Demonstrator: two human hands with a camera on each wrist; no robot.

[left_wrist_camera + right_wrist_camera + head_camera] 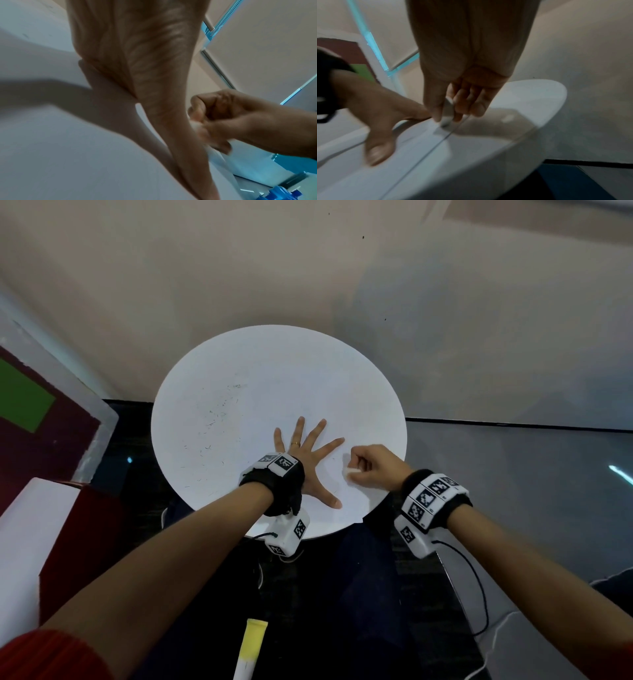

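Nearest: one yellow-and-white tube (252, 645) lay low in the head view, below the counter's (274, 364) rim. One sheet of paper (346, 505) lay on the near part of the round counter, one corner overhanging. Left hand (305, 463): fingers spread flat, pressed on the paper; one ring (295, 443). Right hand (371, 469): curled, pinching one eraser (351, 471), its tip touching the paper near the left forefinger. The right fingers hid most of the eraser. Farther left: dark crumbs (212, 419), too small to count.

Matt white table (239, 364), smooth top with fine dark scuffs; paper sheet (346, 494), thin, matt white; small block (447, 111), matt white.
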